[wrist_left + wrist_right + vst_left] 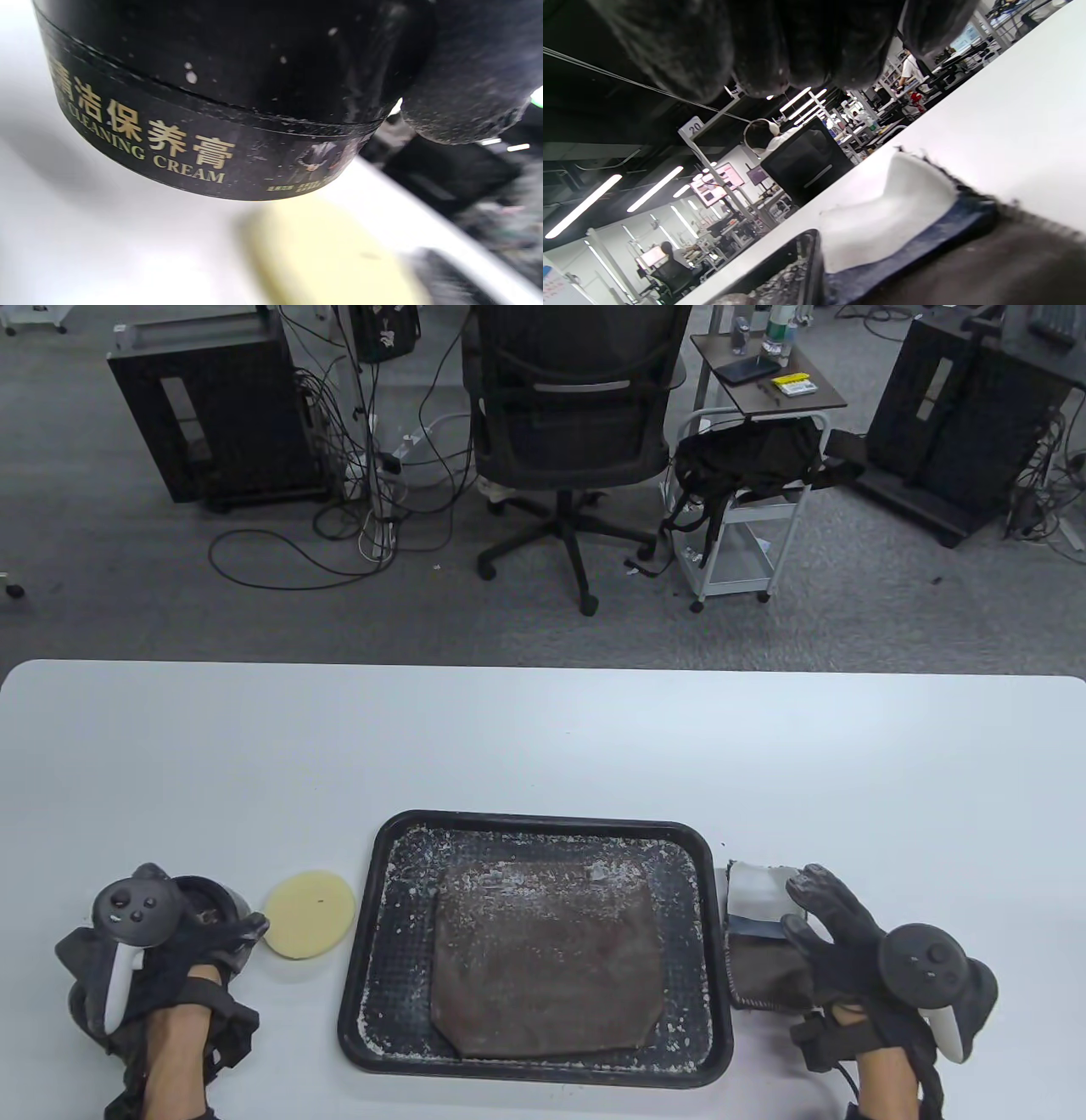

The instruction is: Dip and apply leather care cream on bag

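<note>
A black jar of cleaning cream (206,902) stands at the table's near left, and my left hand (222,935) grips it around its side. In the left wrist view the jar's gold-lettered label (186,148) fills the frame, with a gloved finger (466,84) against it. A round yellow sponge (309,914) lies just right of the jar. A brown leather bag (543,954) lies flat in a black tray (373,950). My right hand (813,909) hovers open, with its fingers spread, over a stack of folded cloths (762,937). It holds nothing.
White crumbs are scattered over the tray and the bag. The cloth stack shows white (891,212), blue (925,243) and brown (988,271) layers beside the tray's right rim (801,262). Beyond the table's far edge stand an office chair (573,432) and a cart.
</note>
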Motion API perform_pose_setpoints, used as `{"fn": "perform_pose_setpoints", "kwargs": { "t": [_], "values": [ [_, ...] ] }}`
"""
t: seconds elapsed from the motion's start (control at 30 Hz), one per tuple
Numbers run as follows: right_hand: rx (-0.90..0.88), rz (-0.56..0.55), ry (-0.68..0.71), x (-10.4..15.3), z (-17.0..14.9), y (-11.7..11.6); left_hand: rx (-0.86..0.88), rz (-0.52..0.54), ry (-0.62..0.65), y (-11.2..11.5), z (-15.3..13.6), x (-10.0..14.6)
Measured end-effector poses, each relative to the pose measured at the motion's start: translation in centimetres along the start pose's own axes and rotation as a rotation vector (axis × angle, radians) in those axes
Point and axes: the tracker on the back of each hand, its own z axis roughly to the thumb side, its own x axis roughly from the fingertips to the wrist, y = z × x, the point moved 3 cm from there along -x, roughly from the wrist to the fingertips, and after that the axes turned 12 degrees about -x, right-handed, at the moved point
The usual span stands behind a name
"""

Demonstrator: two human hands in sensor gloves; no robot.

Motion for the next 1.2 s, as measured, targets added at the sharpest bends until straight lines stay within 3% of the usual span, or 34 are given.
{"fn": "perform_pose_setpoints", "kwargs": {
  "t": [0.1,0.2,0.5,0.57,0.63,0.7,0.87,1.0,1.13,1.2],
  "values": [
    [-0.027,0.023,0.041,-0.1,0.9,-1.1,0.280,-0.058,0.176,0.9,2.7,0.7],
    [-0.045,0.073,0.084,0.0,2.1,-2.8,0.446,-0.151,0.311,2.4,5.8,1.8],
    [-0.191,0.216,0.253,1.7,7.9,-8.8,0.684,-0.380,0.524,8.0,13.4,6.1],
    [-0.324,0.317,0.267,2.4,9.0,-11.3,0.790,-0.449,0.612,9.9,15.3,7.3],
    [-0.531,0.453,0.221,3.2,9.7,-14.0,0.884,-0.439,0.738,11.0,17.1,8.4],
    [-0.656,0.583,0.174,4.0,10.4,-16.4,0.885,-0.525,0.772,12.2,18.4,9.7],
    [-0.773,0.782,0.111,5.8,11.6,-20.7,0.873,-0.536,0.874,13.8,20.5,12.0],
    [-0.857,0.816,0.063,6.2,11.2,-22.0,0.853,-0.513,0.911,14.2,20.6,12.6],
    [-0.879,0.847,0.025,6.3,10.9,-22.5,0.890,-0.556,0.862,14.9,20.5,12.7],
    [-0.860,0.812,0.027,6.0,10.8,-22.4,0.891,-0.578,0.842,15.2,20.4,12.6]
  ]
}}
